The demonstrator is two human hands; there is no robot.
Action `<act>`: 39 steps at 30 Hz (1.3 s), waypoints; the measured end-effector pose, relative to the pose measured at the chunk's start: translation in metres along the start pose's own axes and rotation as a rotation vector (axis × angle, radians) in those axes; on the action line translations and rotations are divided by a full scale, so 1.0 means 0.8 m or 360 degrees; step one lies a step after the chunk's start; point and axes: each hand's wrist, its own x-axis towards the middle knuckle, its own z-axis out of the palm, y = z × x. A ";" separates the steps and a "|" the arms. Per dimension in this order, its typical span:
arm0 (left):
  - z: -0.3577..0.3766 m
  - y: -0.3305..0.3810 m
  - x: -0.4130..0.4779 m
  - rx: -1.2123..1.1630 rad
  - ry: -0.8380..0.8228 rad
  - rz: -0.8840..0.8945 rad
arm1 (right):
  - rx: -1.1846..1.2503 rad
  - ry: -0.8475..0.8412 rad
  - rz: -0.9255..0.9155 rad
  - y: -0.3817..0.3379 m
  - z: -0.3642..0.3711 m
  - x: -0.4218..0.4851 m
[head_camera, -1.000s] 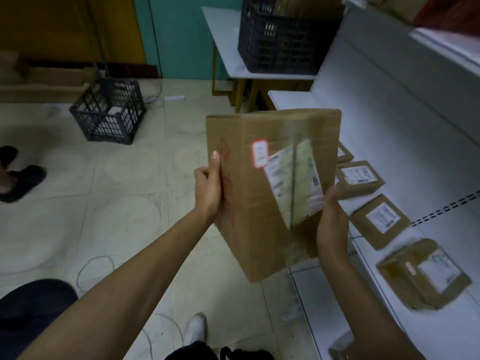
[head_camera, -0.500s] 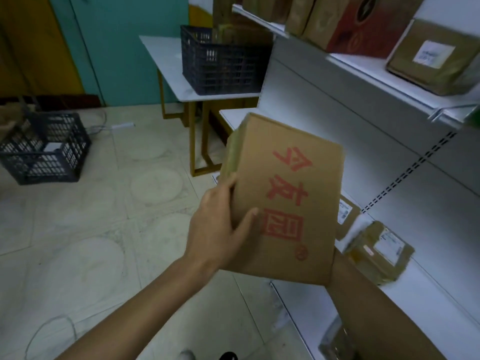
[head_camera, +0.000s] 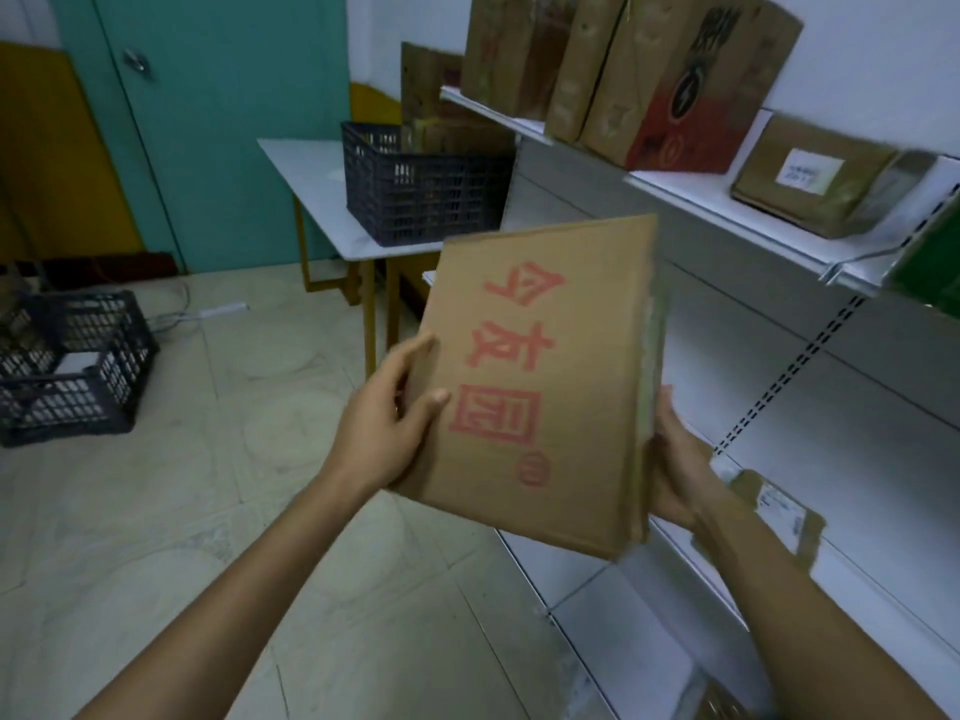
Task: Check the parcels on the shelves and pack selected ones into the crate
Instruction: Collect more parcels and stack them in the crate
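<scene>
At nine o'clock in the view, a dark floor crate (head_camera: 72, 366) is cut off by the left edge; something pale lies inside it, but it is too blurred to name. At eleven o'clock a white table (head_camera: 306, 189) carries a second dark crate, the table crate (head_camera: 426, 194). Brown cartons stand up out of it, and their lower parts are hidden behind the lattice wall.

In the centre, the cardboard box (head_camera: 545, 381) with red characters is held in the air, tilted, in front of the shelves. The left hand (head_camera: 384, 428) grips its left edge: the thumb presses on the printed face, and the other fingers curl round the edge and are mostly hidden. At four o'clock of the box, the right hand (head_camera: 675, 470) holds the right edge. Only one fingertip shows, so I cannot tell how its fingers lie.

At one o'clock, the upper shelf (head_camera: 696, 192) bears standing boxes (head_camera: 675, 80) and a labelled parcel (head_camera: 810, 184). At four o'clock, a small parcel (head_camera: 779, 511) on the lower shelf (head_camera: 883, 589) is partly hidden by the right forearm. A green thing (head_camera: 930, 262) is cut off at three o'clock.
</scene>
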 end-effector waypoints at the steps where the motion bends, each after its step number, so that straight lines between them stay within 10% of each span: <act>1: -0.001 -0.016 0.005 0.0070 0.0034 -0.0128 | -0.0050 -0.0001 -0.0024 -0.005 0.016 -0.001; 10: -0.001 -0.006 -0.005 -0.0667 -0.0122 -0.0594 | -0.0346 0.0411 -0.0230 0.029 0.113 0.022; 16: -0.039 -0.015 -0.015 -0.0723 -0.0187 -0.0716 | -0.0358 0.0226 -0.0229 0.031 0.143 0.003; 24: -0.065 -0.055 -0.026 -0.1242 -0.0068 -0.1318 | -0.1086 -0.0188 -0.0700 -0.001 0.158 -0.033; 28: -0.044 -0.070 -0.051 -0.1378 -0.0073 -0.1288 | -0.1550 0.0170 -0.0981 -0.018 0.127 -0.036; 39: -0.008 -0.065 -0.067 -0.1248 -0.0366 -0.1570 | -0.0302 0.0413 0.0174 0.008 0.057 -0.037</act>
